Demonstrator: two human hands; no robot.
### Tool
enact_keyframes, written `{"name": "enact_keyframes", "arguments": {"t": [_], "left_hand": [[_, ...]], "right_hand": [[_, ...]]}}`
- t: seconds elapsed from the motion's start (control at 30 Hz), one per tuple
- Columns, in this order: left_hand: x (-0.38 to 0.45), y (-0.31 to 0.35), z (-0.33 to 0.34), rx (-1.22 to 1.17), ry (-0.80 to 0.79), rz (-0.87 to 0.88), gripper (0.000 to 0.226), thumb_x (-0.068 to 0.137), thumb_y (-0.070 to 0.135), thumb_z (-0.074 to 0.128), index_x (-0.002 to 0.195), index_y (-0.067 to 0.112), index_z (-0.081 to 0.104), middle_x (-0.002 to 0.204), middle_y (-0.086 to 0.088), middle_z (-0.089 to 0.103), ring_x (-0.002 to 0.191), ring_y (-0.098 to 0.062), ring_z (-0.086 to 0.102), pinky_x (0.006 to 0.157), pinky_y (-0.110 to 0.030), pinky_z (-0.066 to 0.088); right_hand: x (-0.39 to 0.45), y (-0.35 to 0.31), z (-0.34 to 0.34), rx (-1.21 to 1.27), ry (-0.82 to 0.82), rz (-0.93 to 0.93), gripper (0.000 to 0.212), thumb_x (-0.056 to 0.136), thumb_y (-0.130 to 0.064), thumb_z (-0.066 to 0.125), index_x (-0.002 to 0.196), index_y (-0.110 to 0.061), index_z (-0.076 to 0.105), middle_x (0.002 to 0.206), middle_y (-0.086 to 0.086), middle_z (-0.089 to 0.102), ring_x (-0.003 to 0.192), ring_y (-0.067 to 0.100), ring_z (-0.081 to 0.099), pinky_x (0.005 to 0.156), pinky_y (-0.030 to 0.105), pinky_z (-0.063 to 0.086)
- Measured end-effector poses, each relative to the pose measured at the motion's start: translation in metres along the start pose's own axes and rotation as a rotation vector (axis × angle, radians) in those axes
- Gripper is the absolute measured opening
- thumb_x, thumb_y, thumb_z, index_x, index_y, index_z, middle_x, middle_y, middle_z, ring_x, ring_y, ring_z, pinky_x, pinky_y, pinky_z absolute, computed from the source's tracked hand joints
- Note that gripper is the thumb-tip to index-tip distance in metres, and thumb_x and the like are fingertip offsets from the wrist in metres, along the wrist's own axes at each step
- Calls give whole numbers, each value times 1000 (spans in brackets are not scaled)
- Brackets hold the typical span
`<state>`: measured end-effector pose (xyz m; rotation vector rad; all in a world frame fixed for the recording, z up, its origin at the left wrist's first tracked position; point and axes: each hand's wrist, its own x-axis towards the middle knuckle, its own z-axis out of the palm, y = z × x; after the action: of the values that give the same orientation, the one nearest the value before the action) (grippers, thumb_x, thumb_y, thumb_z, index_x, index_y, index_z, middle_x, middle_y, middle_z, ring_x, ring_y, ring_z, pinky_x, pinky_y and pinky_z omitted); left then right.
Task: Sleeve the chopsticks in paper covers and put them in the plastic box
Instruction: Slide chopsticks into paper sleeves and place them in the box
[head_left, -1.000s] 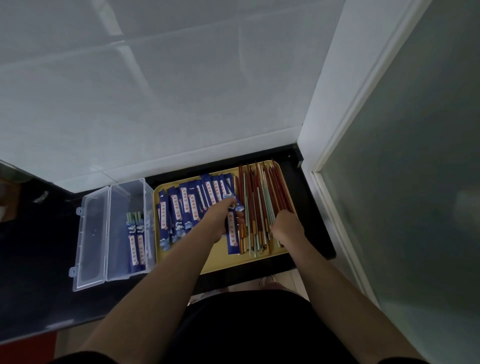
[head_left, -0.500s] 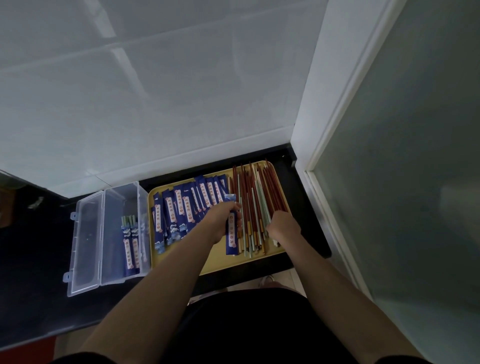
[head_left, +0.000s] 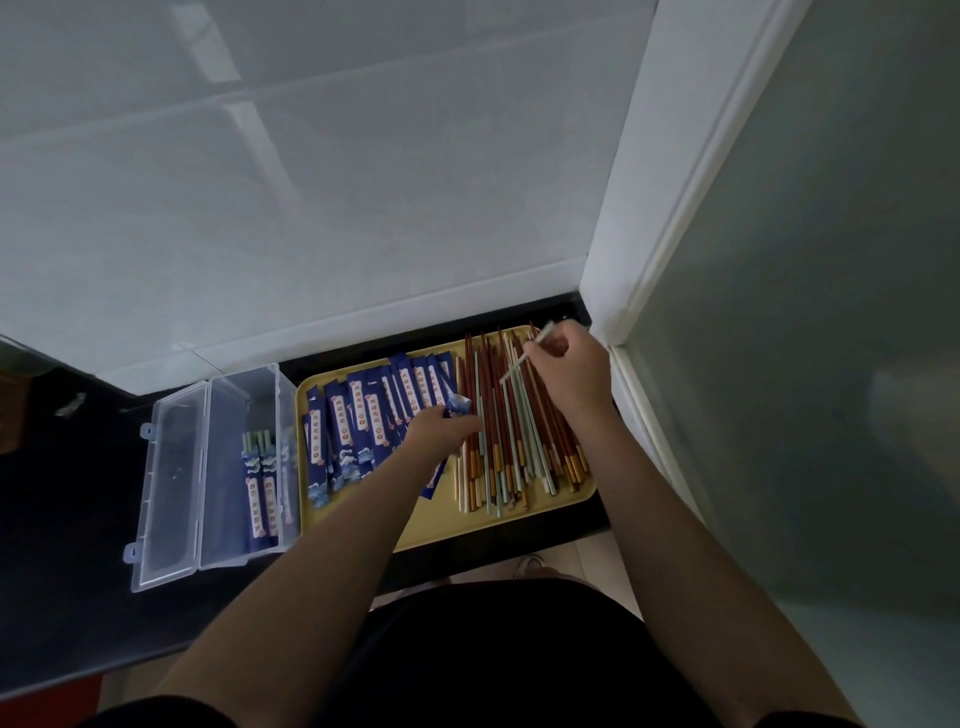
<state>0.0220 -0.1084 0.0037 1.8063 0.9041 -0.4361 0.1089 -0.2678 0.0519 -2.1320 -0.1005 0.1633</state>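
- The right hand (head_left: 569, 371) is raised over the far end of the yellow rectangular tray (head_left: 457, 530), fingers curled and pinching a pale light-coloured chopstick (head_left: 521, 359).
- That chopstick is tilted, its long axis slanting from near-left up to far-right; its near tip hangs above the loose pile, its far end pokes out past the fingers.
- The loose red-brown and pale green chopsticks (head_left: 511, 441) fill the tray's right half, long axes running near to far, fanned slightly.
- The left hand (head_left: 439, 434) lies low on the tray between the two piles, fingers closed on a dark blue paper cover (head_left: 457, 404) whose pale end sticks up beyond the fingertips and whose other end shows below the wrist.
- The spare blue printed paper covers (head_left: 363, 421) overlap on the tray's left half, lengthwise near to far.
- The clear plastic hinged box (head_left: 218, 467) stands open just left of the tray on the black counter (head_left: 62, 519); two sleeved pairs (head_left: 260, 488) lie in it, green tips pointing away.
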Motion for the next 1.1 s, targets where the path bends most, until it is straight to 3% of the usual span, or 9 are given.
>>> {"name": "enact_keyframes", "arguments": {"t": [0.1, 0.17, 0.23, 0.5, 0.67, 0.7, 0.83, 0.93, 1.1], "left_hand": [[2, -3, 0, 61, -1, 6, 21, 89, 27, 70, 79, 14, 55, 73, -5, 54, 64, -13, 53, 57, -23, 45], [3, -5, 0, 103, 3, 20, 23, 88, 26, 70, 76, 13, 55, 72, -5, 53, 66, -15, 54, 64, -28, 47], [3, -5, 1, 152, 11, 40, 25, 88, 28, 70, 75, 13, 55, 70, -5, 55, 66, -16, 54, 67, -28, 48], [-2, 5, 5, 53, -34, 69, 19, 88, 26, 72, 88, 13, 59, 78, -5, 57, 69, -13, 56, 62, -23, 47], [-5, 17, 9, -74, -64, 101, 24, 91, 32, 68, 81, 12, 57, 65, -3, 56, 59, -13, 52, 61, -25, 45], [-5, 17, 9, -94, -67, 104, 25, 91, 33, 68, 80, 13, 57, 62, -2, 56, 57, -13, 52, 61, -26, 45], [-5, 19, 10, -227, -83, 55, 20, 93, 26, 64, 85, 10, 57, 58, -2, 57, 52, -15, 54, 63, -32, 50], [-9, 22, 11, -401, -113, -13, 8, 97, 16, 59, 99, 9, 55, 64, -7, 57, 56, -21, 54, 62, -36, 51], [-7, 17, 11, -473, -132, -81, 11, 97, 12, 54, 107, 8, 52, 67, -9, 57, 57, -22, 56, 59, -36, 52]], "right_hand": [[1, -20, -5, 232, 39, -40, 7, 98, -25, 63, 100, -19, 62, 90, -6, 66, 79, 8, 66, 70, 19, 54], [1, -29, -7, 358, 29, -38, 5, 101, -22, 57, 99, -18, 58, 88, 2, 68, 70, 13, 68, 66, 27, 59], [1, -36, -9, 429, 16, -43, 5, 103, -18, 53, 100, -15, 55, 86, 6, 67, 61, 10, 66, 58, 23, 57], [-2, -30, 4, 352, -103, -89, 7, 104, -20, 52, 101, -15, 55, 86, 6, 69, 64, 13, 69, 62, 25, 59], [2, -18, -3, -124, -679, 13, 23, 98, -30, 62, 118, -18, 60, 105, -4, 63, 91, 14, 67, 73, 26, 58], [4, -13, -5, -192, -711, 67, 25, 98, -29, 63, 120, -18, 59, 105, -2, 63, 91, 16, 67, 75, 28, 58], [7, 20, 7, -502, -553, 172, 12, 97, -18, 61, 98, -7, 66, 89, 9, 68, 78, 23, 69, 67, 33, 58], [-7, 39, 20, -673, -581, 241, 9, 93, -10, 58, 85, -12, 59, 82, 4, 62, 69, 19, 62, 60, 29, 50], [-26, 59, 35, -810, -637, 293, 9, 94, -9, 60, 103, -9, 63, 85, 3, 55, 87, 22, 62, 79, 33, 52]]}}
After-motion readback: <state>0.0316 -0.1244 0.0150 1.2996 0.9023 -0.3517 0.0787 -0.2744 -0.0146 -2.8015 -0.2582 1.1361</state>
